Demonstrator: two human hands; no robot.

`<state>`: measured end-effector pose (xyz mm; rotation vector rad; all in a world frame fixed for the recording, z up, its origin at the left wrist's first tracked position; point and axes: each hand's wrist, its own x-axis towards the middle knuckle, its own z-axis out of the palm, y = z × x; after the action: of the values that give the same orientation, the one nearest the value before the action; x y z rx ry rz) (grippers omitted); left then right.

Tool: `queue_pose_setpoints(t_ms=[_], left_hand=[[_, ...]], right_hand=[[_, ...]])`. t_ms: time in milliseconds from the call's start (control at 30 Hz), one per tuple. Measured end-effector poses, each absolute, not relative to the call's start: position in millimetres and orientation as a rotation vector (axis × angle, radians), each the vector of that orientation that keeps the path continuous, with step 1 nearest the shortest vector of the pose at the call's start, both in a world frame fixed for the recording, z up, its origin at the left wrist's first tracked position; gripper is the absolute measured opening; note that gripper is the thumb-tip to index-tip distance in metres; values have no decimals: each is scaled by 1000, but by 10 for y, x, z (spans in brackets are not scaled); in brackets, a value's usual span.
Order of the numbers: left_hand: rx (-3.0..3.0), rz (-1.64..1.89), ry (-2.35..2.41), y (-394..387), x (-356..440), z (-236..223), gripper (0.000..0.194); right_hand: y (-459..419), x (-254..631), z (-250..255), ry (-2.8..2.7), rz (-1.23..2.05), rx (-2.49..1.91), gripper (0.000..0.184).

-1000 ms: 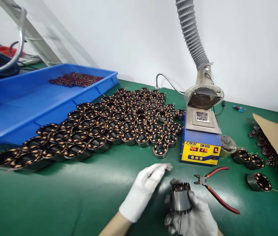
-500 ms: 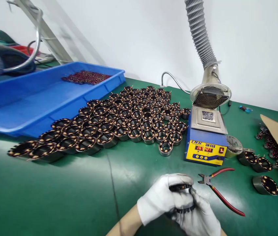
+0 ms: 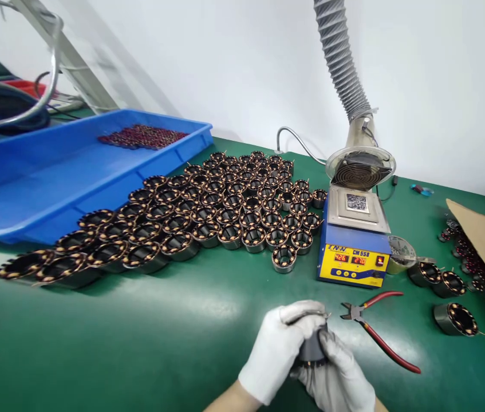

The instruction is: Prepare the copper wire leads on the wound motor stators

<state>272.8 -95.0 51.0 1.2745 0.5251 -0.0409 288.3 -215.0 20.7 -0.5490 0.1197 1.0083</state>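
Green tabletop (image 3: 173, 349) spreads below: the gloved left hand (image 3: 276, 346) closes over the top of a dark cylindrical core (image 3: 312, 349), the gloved right hand (image 3: 344, 372) clasps its side. Red-handled cutters (image 3: 370, 330) lie just beside them; beyond stand a blue-and-yellow unit (image 3: 349, 249) and, leftward, clustered similar cores (image 3: 230, 239).

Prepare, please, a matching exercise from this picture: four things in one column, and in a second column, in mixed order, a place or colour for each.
1. cutting pliers
2. big tray
3. ribbed hose
4. ring-shaped part nearest the camera

A. blue, at the left of the picture
B. held between the left hand and the right hand
C. red handles, spread apart on the table
D. grey, above the yellow-fronted machine

Pairs: 1-C, 2-A, 3-D, 4-B.
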Motion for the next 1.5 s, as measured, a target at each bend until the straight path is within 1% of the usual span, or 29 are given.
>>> queue_pose_setpoints(t_ms=[67, 133, 200, 233, 267, 333, 400, 433, 500, 600, 633, 667, 733, 833, 900, 933, 1000, 1067, 1100, 1167, 1233, 1267, 1333, 1367, 1433, 1500], left_hand=[[1148, 59, 579, -942, 2718, 487, 31], [958, 217, 572, -853, 2722, 464, 40], [930, 340, 551, -749, 2725, 447, 43], [995, 302, 528, -716, 2720, 441, 45], [1096, 190, 471, -703, 2710, 433, 49], [1340, -82, 294, -737, 2681, 413, 66], [1540, -186, 141, -817, 2660, 394, 80], [1565, -177, 119, -857, 2659, 391, 80], [1468, -149, 156, -909, 2680, 400, 67], [1300, -98, 285, -894, 2738, 432, 27], [1314, -51, 365, -871, 2757, 439, 17], [1332, 1, 448, -843, 2772, 442, 12], [1229, 128, 600, -784, 2792, 444, 15], [971, 296, 641, -738, 2799, 469, 38], [954, 240, 584, -768, 2791, 503, 48], [1003, 153, 559, -800, 2785, 515, 48], [1105, -9, 538, -868, 2774, 518, 38], [1170, -34, 579, -889, 2765, 492, 25], [1173, 2, 603, -868, 2760, 476, 23], [1103, 136, 629, -772, 2748, 463, 28], [1036, 242, 606, -663, 2734, 484, 39], [1040, 245, 565, -631, 2728, 501, 45], [1122, 97, 445, -649, 2721, 519, 57], [1178, -2, 392, -699, 2723, 511, 59], [1226, -97, 374, -843, 2738, 462, 50], [1148, -50, 469, -959, 2760, 407, 40]], right_hand=[[-2157, 2898, 233, 96, 1045, -558, 30], [-2177, 2928, 265, 100, 1102, -511, 38], [-2194, 2959, 283, 146, 1136, -451, 43], [-2199, 2971, 285, 175, 1134, -435, 43], [-2201, 2981, 282, 203, 1121, -429, 43], [-2198, 2992, 269, 235, 1099, -441, 45], [-2194, 2997, 257, 246, 1112, -469, 50], [-2195, 2999, 253, 254, 1126, -482, 52], [-2200, 2998, 249, 262, 1144, -495, 51], [-2215, 2985, 242, 174, 1176, -498, 45], [-2220, 2979, 240, 130, 1196, -505, 44], [-2226, 2974, 238, 97, 1216, -512, 45], [-2238, 2967, 234, 93, 1230, -521, 46], [-2243, 2969, 222, 122, 1206, -533, 47], [-2226, 2971, 206, 106, 1160, -561, 46], [-2210, 2968, 196, 86, 1121, -586, 44], [-2173, 2949, 172, 43, 991, -692, 39], [-2142, 2906, 148, 5, 813, -887, 39], [-2132, 2877, 134, -8, 729, -1000, 43], [-2125, 2818, 97, -51, 580, -1236, 52], [-2128, 2779, 44, -150, 376, -1469, 52], [-2132, 2772, 12, -234, 252, -1572, 49], [-2142, 2785, -50, -429, -1, -1733, 40], [-2149, 2801, -78, -530, -78, -1795, 37], [-2167, 2839, -121, -695, -128, -1923, 34], [-2185, 2869, -151, -788, -146, -2043, 35]])
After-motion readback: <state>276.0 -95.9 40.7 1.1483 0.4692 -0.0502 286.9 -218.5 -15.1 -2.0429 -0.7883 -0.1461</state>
